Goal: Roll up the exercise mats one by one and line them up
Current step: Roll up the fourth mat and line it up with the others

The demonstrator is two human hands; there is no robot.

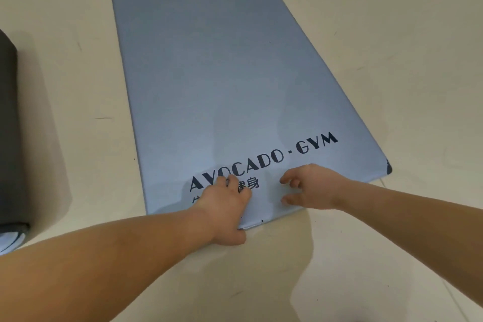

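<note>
One blue mat (pixel 209 73), printed "AVOCADO·GYM" (pixel 264 162)

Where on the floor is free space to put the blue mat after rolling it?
The floor is bare between the rolled dark mat and the blue mat, and also right of the blue mat. The near end is crowded: left hand and right hand are there.
</note>
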